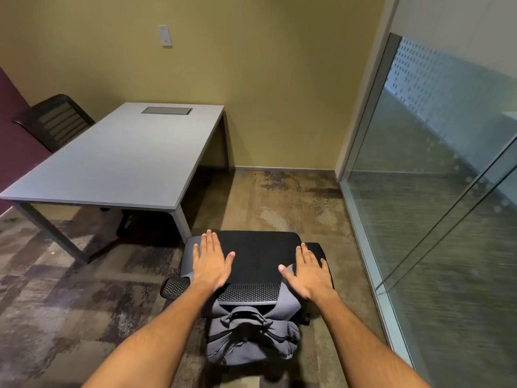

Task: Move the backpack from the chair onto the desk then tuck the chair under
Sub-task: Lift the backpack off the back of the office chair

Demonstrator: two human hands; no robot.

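The backpack (253, 336) is gray and soft, and it is on the chair (251, 259), close to the person. From above it is hard to tell just how it sits; it seems to lean at the near side of the chair, with a mesh part of the chair across its top. Both hands are flat with the fingers spread wide, holding nothing. The left hand (211, 261) is over the left side of the black seat. The right hand (306, 271) is over the right side. It is hard to tell if they touch the chair or just float above it.

What could go wrong? The bag is floppy. If the person grabs only loose cloth, it may sag or slip and drop to the floor. The chair may have wheels, though they are hidden. If so, a push could make it roll away or turn.

The desk (120, 161) is far and to the left, well apart from the chair. Its near right leg (181, 222) stands between the chair and the space under the desk, so the chair could bump it. A second chair (56, 121) sits at the far left side of the desk. A glass wall (436, 191) is close on the right, so there is little room there.
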